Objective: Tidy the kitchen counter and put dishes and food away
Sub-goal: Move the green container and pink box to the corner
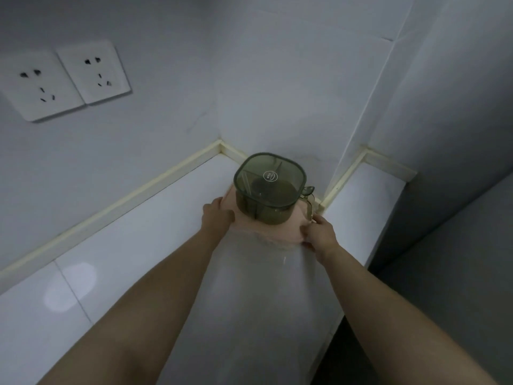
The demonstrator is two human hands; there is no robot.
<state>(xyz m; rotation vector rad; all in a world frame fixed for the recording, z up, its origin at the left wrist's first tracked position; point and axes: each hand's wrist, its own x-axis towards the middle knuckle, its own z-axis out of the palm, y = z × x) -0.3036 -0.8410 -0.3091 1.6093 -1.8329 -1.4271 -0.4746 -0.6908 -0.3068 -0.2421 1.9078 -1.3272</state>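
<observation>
A green see-through container (268, 187) with a square lid stands on a pale pink base (266, 232) in the far corner of the white counter (138, 245). My left hand (218, 213) holds the pink base on its left side. My right hand (319, 232) grips its right side, next to a clear handle (310, 201). What is inside the container is hard to make out in the dim light.
Two white wall sockets (63, 79) sit on the left wall above the counter. A wall column juts out at the right, with a narrow counter strip (369, 195) beyond it. The counter's edge (333, 337) drops off at lower right.
</observation>
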